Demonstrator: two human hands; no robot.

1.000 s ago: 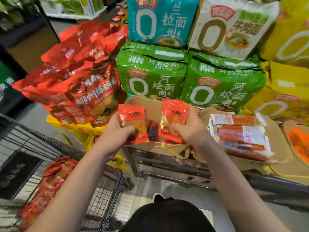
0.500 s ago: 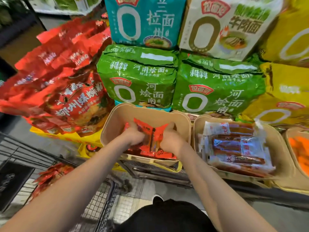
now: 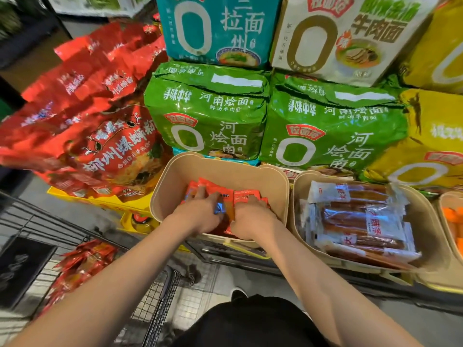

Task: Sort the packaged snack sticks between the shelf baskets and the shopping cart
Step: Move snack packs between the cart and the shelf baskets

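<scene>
The shopping cart (image 3: pixel 82 271) stood at the lower left, its wire basket holding a loose heap of red snack packets (image 3: pixel 82 261). These lay well apart from both hands, down and to the left of the left forearm.

The left hand (image 3: pixel 200 216) was inside the tan shelf basket (image 3: pixel 225 169), palm down on the orange snack packets (image 3: pixel 218 194). Its fingers lay spread and fairly straight over the packets; whether any packet was pinched could not be told from this view. The packets lay directly under and just ahead of the fingertips, flat on the basket floor, overlapping, their long edges running roughly away from the person.

The right hand (image 3: pixel 250 216) lay just beside the left, also knuckles up on the same packets, its fingertips hidden against them, so its grip could not be determined either.

Judgement: both hands were equally near the basket's packets; the left hand was the nearer one for any transfer to or from the cart.

To the right, a second basket (image 3: pixel 426 236) held clear-wrapped sausage sticks (image 3: pixel 360 221), their long axes running left to right, near the right forearm.
</scene>
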